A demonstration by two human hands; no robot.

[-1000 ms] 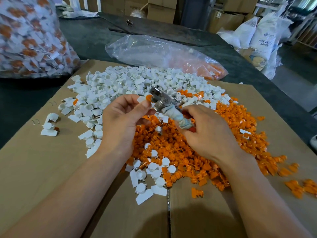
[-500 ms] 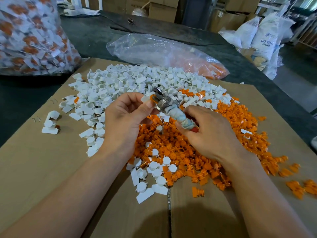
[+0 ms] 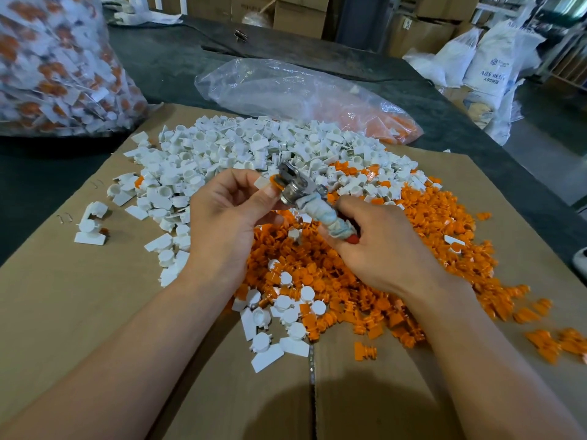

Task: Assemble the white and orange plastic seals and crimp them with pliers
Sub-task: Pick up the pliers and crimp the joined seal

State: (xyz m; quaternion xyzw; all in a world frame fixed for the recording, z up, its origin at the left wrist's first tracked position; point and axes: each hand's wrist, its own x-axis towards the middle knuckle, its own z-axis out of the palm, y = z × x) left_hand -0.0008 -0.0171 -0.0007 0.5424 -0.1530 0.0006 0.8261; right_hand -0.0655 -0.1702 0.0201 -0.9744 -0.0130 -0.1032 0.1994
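My left hand (image 3: pixel 228 217) pinches a white and orange seal (image 3: pixel 268 183) between thumb and fingers, holding it up over the piles. The metal jaws of the pliers (image 3: pixel 293 182) sit against the seal's orange part. My right hand (image 3: pixel 381 249) grips the pliers' cloth-wrapped handles (image 3: pixel 327 217). Below the hands lie a heap of white seal parts (image 3: pixel 222 154) and a heap of orange seal parts (image 3: pixel 413 242). Several white pieces (image 3: pixel 286 312) lie near the cardboard's front seam.
Everything rests on a flat cardboard sheet (image 3: pixel 79 312) on a dark table. A large clear bag of assembled seals (image 3: pixel 54 68) stands at the far left. A nearly flat clear bag (image 3: pixel 286 90) with orange parts lies behind the piles. White sacks (image 3: pixel 489 68) stand at the far right.
Both hands have stayed almost still, with the seal held at the pliers' jaws throughout. The view has shifted only slightly.
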